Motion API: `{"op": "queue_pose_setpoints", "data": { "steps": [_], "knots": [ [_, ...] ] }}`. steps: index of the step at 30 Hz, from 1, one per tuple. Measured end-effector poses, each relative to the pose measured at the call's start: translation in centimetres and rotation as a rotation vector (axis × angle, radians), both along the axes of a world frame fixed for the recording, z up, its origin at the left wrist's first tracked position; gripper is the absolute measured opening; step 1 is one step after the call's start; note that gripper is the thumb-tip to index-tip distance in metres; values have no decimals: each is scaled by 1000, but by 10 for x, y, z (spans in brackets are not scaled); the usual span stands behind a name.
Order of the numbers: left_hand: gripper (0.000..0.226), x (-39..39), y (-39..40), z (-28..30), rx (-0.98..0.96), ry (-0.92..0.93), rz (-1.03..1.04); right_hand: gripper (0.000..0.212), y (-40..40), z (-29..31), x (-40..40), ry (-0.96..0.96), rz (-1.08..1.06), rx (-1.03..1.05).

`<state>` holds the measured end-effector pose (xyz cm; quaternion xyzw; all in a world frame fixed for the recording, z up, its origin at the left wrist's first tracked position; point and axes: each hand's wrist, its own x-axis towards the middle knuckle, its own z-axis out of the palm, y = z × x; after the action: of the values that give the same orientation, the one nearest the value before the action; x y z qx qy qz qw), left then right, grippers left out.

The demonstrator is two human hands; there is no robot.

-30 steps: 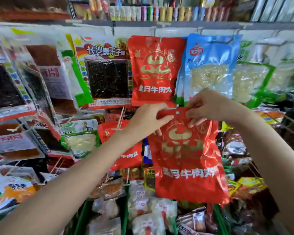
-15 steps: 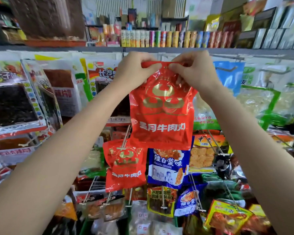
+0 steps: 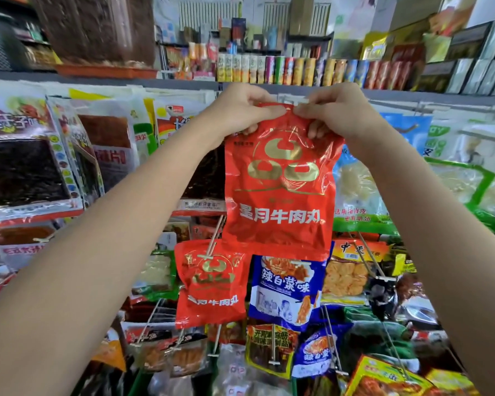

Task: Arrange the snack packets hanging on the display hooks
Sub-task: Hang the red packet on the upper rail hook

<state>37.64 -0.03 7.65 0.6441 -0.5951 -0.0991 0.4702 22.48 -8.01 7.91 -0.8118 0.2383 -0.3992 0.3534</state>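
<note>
A large red snack packet [image 3: 279, 192] with gold emblem and white lettering hangs from my two hands in the top row of the display. My left hand [image 3: 242, 110] pinches its top edge at the left, and my right hand [image 3: 336, 112] pinches the top edge at the right, both just under the shelf edge [image 3: 440, 95]. A white hook tip [image 3: 297, 100] shows between my hands. A smaller red packet of the same kind [image 3: 210, 284] hangs on a hook one row lower, to the left.
Dark snack packets [image 3: 26, 172] hang to the left, pale blue and green ones [image 3: 360, 192] to the right. Below hang a blue packet [image 3: 287, 290] and an orange one [image 3: 346, 275] on long wire hooks [image 3: 367, 255]. Tubes and boxes line the upper shelf [image 3: 297, 70].
Both hands have lifted the red packet from the lower rows up to the top row under the shelf edge, and the view has tilted upward with it.
</note>
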Motion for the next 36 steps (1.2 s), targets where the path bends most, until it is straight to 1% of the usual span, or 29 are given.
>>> {"op": "queue_pose_setpoints", "data": {
  "steps": [3, 7, 12, 17, 22, 25, 30, 33, 36],
  "knots": [
    [15, -4, 0, 4, 79, -28, -20, 20, -2, 1, 0, 4, 29, 18],
    [13, -4, -1, 9, 133, 31, -28, 17, -4, 4, -3, 33, 47, 23],
    [10, -3, -1, 5, 113, 26, -43, 20, -7, 6, -7, 41, 14, -19],
    [3, -2, 0, 7, 151, 68, -87, 18, -5, 7, -7, 47, 4, -35],
    [9, 2, -2, 4, 197, 34, -117, 12, -2, 2, -12, 107, 36, -6],
    [5, 0, -3, 2, 166, 11, -119, 13, -1, -1, -14, 96, 48, 13],
    [7, 4, -3, -2, 144, 41, -108, 14, 0, -1, -9, 85, 42, 16],
    [6, 4, -5, -2, 145, 75, -89, 8, -3, -1, -7, 80, 18, -16],
    [9, 5, -9, -5, 164, 77, -51, 8, -11, -4, -2, 145, -34, -83]
  ]
}}
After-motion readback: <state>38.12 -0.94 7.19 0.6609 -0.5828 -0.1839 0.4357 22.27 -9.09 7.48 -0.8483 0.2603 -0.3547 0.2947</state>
